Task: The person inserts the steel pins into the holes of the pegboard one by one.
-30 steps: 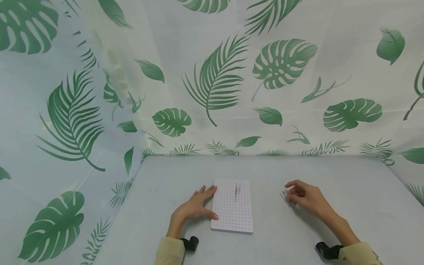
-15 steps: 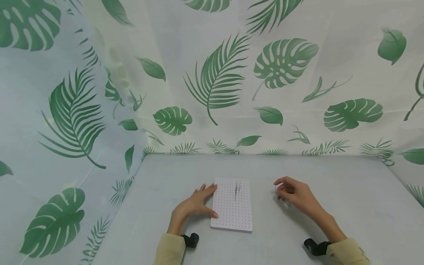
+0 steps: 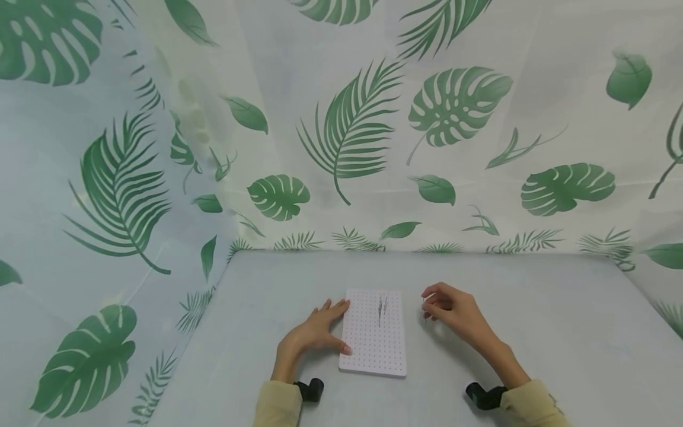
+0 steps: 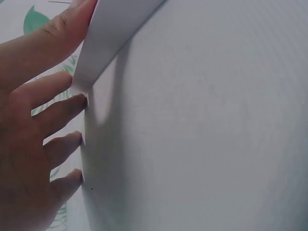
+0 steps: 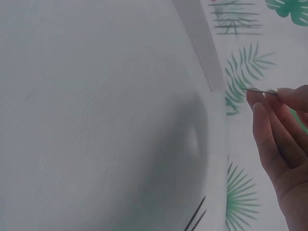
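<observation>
A white pegboard [image 3: 369, 347] with rows of small holes lies on the table, and several thin needles [image 3: 380, 308] stand in its upper right part. My left hand [image 3: 312, 333] rests at the board's left side, thumb and fingers spread, the thumb on its edge. To the right of the board, my right hand [image 3: 456, 308] pinches a thin metal needle [image 5: 260, 91] between thumb and fingertips, above the table. Two more needles [image 5: 195, 214] lie on the table in the right wrist view; in the head view the right hand seems to hide them.
The grey-white table [image 3: 288, 279] spreads around the board. Behind it and to the left hang white curtains [image 3: 373, 213] printed with green leaves. Black wrist devices [image 3: 484, 396] sit at both cuffs.
My right hand has moved left toward the board with the needle in its fingertips, away from where the loose needles lie. The left hand and the board have stayed in place.
</observation>
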`<state>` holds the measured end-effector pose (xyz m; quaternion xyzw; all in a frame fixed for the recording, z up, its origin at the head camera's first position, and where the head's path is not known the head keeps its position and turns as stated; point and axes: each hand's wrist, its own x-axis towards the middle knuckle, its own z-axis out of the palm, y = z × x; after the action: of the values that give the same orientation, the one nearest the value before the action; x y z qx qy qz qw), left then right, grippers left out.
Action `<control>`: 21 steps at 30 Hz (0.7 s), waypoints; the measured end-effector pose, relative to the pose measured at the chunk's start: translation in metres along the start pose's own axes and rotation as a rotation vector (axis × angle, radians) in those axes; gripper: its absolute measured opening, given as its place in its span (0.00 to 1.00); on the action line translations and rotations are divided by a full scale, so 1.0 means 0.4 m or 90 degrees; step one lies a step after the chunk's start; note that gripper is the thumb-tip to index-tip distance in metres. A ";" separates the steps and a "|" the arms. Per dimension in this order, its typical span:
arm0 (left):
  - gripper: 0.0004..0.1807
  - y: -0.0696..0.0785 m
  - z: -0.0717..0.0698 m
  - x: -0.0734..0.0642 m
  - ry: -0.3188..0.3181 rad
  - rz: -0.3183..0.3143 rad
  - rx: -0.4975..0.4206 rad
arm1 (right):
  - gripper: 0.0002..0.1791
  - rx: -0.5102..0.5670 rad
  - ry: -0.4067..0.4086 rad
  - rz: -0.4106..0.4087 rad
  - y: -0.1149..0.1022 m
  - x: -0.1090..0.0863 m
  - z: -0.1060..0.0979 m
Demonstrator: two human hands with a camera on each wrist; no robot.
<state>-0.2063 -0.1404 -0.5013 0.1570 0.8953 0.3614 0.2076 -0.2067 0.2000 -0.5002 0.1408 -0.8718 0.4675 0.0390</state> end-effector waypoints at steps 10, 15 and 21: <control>0.58 -0.012 0.007 -0.010 0.006 0.001 -0.017 | 0.10 0.043 -0.010 0.013 -0.043 0.021 0.063; 0.58 -0.014 0.010 -0.006 0.008 0.010 -0.017 | 0.09 0.057 -0.003 -0.004 -0.048 0.025 0.085; 0.58 -0.013 0.010 0.002 0.011 -0.001 -0.010 | 0.08 0.077 -0.014 -0.004 -0.049 0.035 0.106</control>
<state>-0.2055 -0.1414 -0.5079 0.1518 0.8944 0.3696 0.2012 -0.2118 0.1517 -0.5055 0.1509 -0.8418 0.5178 0.0226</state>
